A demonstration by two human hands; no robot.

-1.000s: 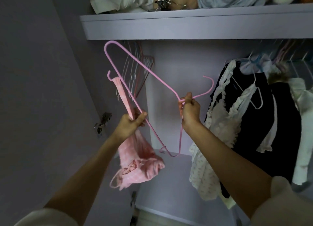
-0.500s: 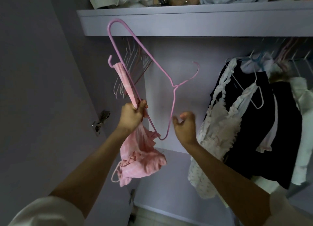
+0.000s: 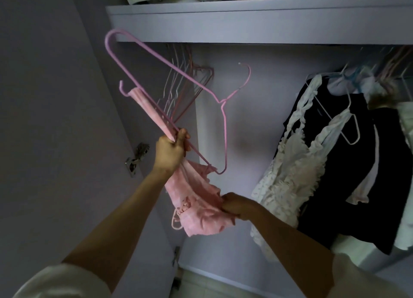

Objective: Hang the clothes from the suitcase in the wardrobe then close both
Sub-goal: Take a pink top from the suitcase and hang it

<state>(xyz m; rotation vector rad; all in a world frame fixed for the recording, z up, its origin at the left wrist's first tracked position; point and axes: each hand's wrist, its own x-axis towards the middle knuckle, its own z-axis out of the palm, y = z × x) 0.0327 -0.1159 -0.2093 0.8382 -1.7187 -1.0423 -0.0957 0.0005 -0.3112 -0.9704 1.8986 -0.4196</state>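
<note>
A thin pink plastic-coated wire hanger (image 3: 172, 83) is held tilted, its hook pointing away to the right, by the left hand (image 3: 171, 152), whose fingers are curled round the lower bar together with one strap of a soft pink gingham garment (image 3: 196, 204). That strap is stretched from the fingers up to the notch at the hanger's far end, seemingly so that it is kept seated while the rest is arranged. Below those fingers the bunched body of the garment is pinched by the right hand (image 3: 234, 206), probably so that the second strap can be found and drawn toward the free shoulder of the hanger. Beyond the fingertips, a cluster of bare wire hangers (image 3: 185, 92) is seen under the lilac wardrobe shelf (image 3: 268, 23); to the right, a white ruffled top (image 3: 297, 163) hangs against dark clothing (image 3: 357, 174).
</note>
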